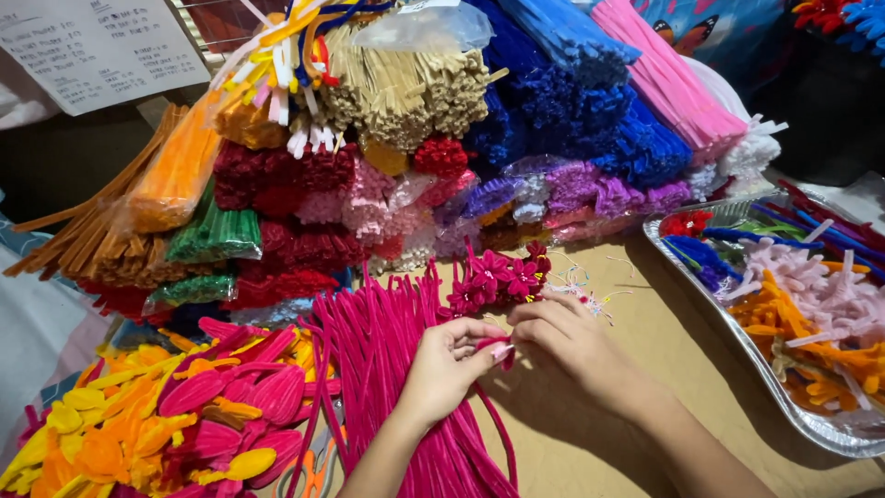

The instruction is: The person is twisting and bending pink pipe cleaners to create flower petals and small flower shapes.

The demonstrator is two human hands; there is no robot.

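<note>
Both hands meet at the centre of the counter. The left hand and right hand pinch a magenta stem between their fingertips, fingers narrow and touching it. A pile of magenta stems lies under the left wrist. Small magenta flowers sit at twelve o'clock, just beside the right fingers. Bundled stems in many colours are stacked beyond. At three o'clock stands a foil tray of mixed pieces; at eight o'clock lie pink and yellow petals.
</note>
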